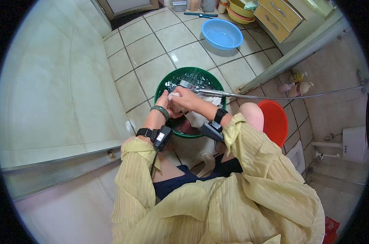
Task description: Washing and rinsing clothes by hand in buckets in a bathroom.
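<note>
A green basin [187,135] stands on the tiles before me, with water and wet white and reddish cloths in it. Both hands are over its middle. My left hand [163,102], a green bangle at its wrist, grips one side of a pale wet cloth [174,97]. On the other side of that cloth my right hand [185,98] is closed. A chrome handheld shower head [187,85] lies just beyond my right hand, spraying into the basin; its handle [210,92] rests across the basin's right side. Whether my right hand touches the shower head I cannot tell.
The shower hose [263,97] runs right to the wall. A light blue basin [222,34] sits farther off on the floor, a red basin [274,122] by my right knee. Pump bottles [300,88] stand at the right wall; stacked yellow basins [241,12] are beside the cabinet [277,18].
</note>
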Available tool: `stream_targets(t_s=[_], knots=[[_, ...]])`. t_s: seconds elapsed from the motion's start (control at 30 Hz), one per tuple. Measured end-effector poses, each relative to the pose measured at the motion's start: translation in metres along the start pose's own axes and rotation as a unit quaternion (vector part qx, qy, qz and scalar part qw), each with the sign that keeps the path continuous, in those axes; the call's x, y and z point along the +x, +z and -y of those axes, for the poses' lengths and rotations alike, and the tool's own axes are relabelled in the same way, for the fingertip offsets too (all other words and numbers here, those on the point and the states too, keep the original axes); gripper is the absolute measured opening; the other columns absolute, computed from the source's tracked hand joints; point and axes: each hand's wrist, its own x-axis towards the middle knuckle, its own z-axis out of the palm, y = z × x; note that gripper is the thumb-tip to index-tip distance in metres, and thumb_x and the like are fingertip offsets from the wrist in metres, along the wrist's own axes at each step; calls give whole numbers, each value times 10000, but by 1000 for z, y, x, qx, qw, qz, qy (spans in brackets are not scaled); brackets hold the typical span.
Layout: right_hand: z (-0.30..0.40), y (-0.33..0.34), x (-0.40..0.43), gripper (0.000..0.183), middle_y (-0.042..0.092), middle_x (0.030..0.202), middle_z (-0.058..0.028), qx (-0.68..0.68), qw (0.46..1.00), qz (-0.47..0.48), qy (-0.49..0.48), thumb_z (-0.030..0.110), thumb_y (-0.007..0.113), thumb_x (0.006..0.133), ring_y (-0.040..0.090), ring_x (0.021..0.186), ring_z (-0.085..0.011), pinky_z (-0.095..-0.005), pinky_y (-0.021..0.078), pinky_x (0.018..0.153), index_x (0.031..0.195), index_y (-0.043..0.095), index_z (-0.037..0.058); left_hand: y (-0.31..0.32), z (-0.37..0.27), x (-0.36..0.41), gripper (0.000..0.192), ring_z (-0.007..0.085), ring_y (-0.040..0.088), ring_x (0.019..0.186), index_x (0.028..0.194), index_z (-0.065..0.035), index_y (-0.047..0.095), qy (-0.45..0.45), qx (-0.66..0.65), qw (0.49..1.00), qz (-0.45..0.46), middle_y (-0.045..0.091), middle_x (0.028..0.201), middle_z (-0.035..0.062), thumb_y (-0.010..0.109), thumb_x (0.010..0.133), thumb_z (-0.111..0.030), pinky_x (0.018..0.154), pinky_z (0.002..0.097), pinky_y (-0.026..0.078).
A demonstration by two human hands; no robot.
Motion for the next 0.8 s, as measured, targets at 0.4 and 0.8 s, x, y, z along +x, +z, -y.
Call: stream_targets(t_s=[0.4,0.8], knots=[[-52,-12,-6,190,581,743,-165,-297,945,-136,19,237,456,765,554,691,-348,-471,422,614,857,498,76,33,8,8,353,250,570,825,992,-69,497,132,-26,990,32,570,937,87,298,894,-343,702,421,476],[-67,-13,-6,274,590,807,-155,-186,982,-7,44,253,516,755,570,744,-282,-373,442,633,924,558,42,28,3,-12,597,386,392,1082,1159,-127,417,20,115,991,-71,429,1195,139,316,807,-598,785,635,288]])
